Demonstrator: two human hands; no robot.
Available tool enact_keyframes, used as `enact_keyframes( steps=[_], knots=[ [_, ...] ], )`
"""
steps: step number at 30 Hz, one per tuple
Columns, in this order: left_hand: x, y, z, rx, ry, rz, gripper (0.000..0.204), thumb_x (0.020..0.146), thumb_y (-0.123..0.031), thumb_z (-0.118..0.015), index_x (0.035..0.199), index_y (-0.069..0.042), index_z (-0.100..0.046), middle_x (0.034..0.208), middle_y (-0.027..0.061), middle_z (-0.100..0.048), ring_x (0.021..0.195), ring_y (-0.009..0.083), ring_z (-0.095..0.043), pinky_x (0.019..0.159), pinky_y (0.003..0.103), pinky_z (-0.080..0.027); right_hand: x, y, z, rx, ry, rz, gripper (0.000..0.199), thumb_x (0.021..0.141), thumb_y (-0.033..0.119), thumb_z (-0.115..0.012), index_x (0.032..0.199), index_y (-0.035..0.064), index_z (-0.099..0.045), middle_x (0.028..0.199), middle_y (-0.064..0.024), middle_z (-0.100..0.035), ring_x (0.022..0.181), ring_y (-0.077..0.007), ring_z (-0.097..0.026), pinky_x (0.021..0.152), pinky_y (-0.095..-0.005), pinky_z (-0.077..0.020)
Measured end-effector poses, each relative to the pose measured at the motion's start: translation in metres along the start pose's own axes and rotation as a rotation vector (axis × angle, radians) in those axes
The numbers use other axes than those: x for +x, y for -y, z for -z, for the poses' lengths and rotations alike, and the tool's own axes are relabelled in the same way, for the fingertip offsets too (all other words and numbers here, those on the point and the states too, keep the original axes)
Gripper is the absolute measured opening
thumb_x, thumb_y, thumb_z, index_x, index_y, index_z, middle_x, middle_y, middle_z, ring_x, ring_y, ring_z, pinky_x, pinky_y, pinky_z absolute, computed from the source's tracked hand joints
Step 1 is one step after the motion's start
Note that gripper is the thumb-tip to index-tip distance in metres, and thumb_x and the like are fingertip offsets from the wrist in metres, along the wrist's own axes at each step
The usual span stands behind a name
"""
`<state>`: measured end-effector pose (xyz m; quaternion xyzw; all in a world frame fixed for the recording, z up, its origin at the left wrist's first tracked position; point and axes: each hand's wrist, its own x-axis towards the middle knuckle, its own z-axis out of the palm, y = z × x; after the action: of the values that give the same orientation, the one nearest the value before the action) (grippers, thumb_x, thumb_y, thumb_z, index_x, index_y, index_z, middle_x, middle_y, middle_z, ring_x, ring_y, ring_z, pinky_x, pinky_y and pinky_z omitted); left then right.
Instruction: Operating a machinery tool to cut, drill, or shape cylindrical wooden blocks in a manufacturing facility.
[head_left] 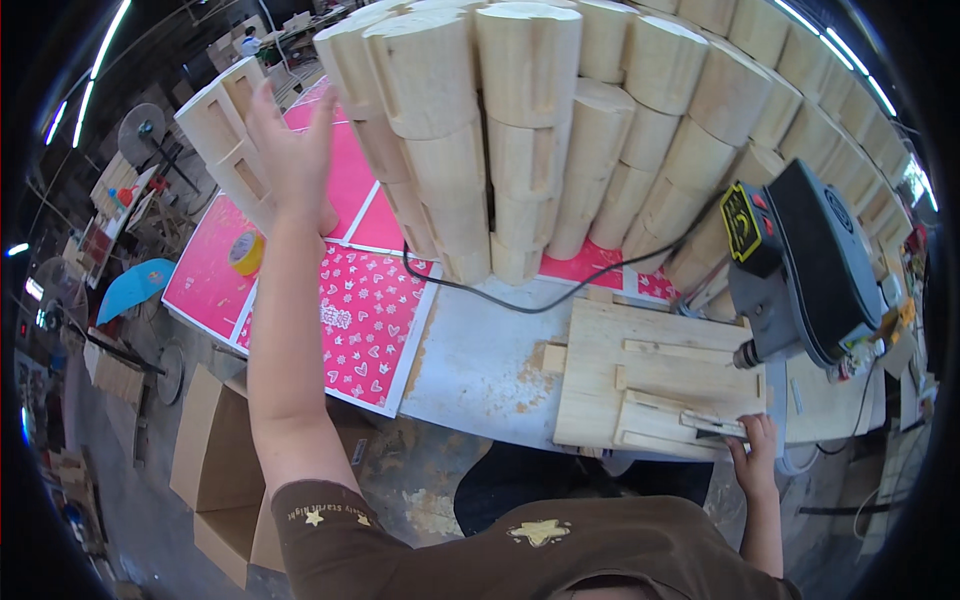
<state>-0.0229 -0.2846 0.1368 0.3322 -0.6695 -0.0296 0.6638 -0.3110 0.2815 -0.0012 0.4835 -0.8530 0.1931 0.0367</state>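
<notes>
My left hand (292,150) is raised at the left with its thumb and fingers spread, and nothing shows between them. It is beside a short stack of pale wooden blocks with rounded faces and rectangular recesses (222,125), partly covering it; whether it touches them I cannot tell. On the right, my right hand (757,448) is low, its fingers curled at the end of a small wooden strip (708,423) with a dark gap under it. That strip lies on a flat wooden jig board (600,370) with thin rails. Over the board's right part stands a bench drill press (815,265), its chuck pointing down.
Tall stacked columns of similar wooden blocks (530,130) fill the table's far side. Pink patterned sheets (370,320) cover the left, with a yellow tape roll (246,253) on them. A black cable (520,308) crosses the table. An open cardboard box (215,450) stands below left.
</notes>
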Motion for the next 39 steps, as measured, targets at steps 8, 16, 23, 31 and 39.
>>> enact_keyframes(
  steps=[8, 16, 23, 31, 39],
  knots=[
    [-0.063, -0.122, -0.032, -0.188, 0.050, 0.066, 0.076, 0.069, -0.031, -0.078, 0.125, 0.000, -0.038, 0.121, 0.0162, -0.042, 0.117, 0.0304, -0.039, 0.098, 0.045, -0.032, 0.004, 0.003, 0.001, 0.024, -0.059, 0.088, 0.035, 0.064, 0.008, -0.070, 0.095, 0.0055, -0.056, 0.084, -0.0106, -0.054, 0.083, -0.0316, -0.049, 0.076, -0.0412, -0.0360],
    [-0.079, -0.185, -0.071, -0.169, 0.105, 0.021, 0.085, 0.066, -0.027, -0.080, 0.129, 0.000, -0.031, 0.124, 0.0211, -0.037, 0.119, 0.0366, -0.034, 0.100, 0.045, -0.030, 0.000, -0.007, 0.000, 0.051, -0.099, 0.152, 0.033, 0.066, 0.012, -0.071, 0.095, 0.0058, -0.058, 0.084, -0.0096, -0.054, 0.082, -0.0304, -0.050, 0.079, -0.0412, -0.0361],
    [-0.088, -0.206, -0.121, 0.216, -0.035, 0.096, 0.103, 0.061, -0.030, -0.082, 0.137, -0.002, -0.018, 0.127, 0.0224, -0.035, 0.119, 0.0396, -0.034, 0.097, 0.049, -0.032, 0.000, -0.009, 0.000, 0.083, -0.135, 0.183, 0.035, 0.066, 0.015, -0.072, 0.097, 0.0064, -0.059, 0.085, -0.0088, -0.054, 0.083, -0.0292, -0.050, 0.080, -0.0407, -0.0361],
    [-0.091, -0.221, -0.130, 0.240, -0.194, 0.185, 0.104, 0.064, -0.028, -0.080, 0.143, -0.006, -0.016, 0.136, 0.0222, -0.028, 0.126, 0.0399, -0.029, 0.106, 0.050, -0.024, 0.003, -0.013, -0.005, 0.129, -0.167, 0.237, 0.036, 0.066, 0.014, -0.072, 0.099, 0.0058, -0.059, 0.085, -0.0087, -0.054, 0.082, -0.0289, -0.050, 0.081, -0.0410, -0.0364],
    [-0.101, -0.198, -0.098, 0.080, -0.179, 0.007, 0.104, 0.061, -0.028, -0.082, 0.140, -0.003, -0.019, 0.130, 0.0256, -0.035, 0.121, 0.0418, -0.035, 0.103, 0.047, -0.029, 0.001, -0.019, -0.004, 0.140, -0.176, 0.270, 0.037, 0.066, 0.014, -0.072, 0.099, 0.0051, -0.059, 0.084, -0.0092, -0.054, 0.082, -0.0289, -0.050, 0.081, -0.0417, -0.0367]
  ],
)
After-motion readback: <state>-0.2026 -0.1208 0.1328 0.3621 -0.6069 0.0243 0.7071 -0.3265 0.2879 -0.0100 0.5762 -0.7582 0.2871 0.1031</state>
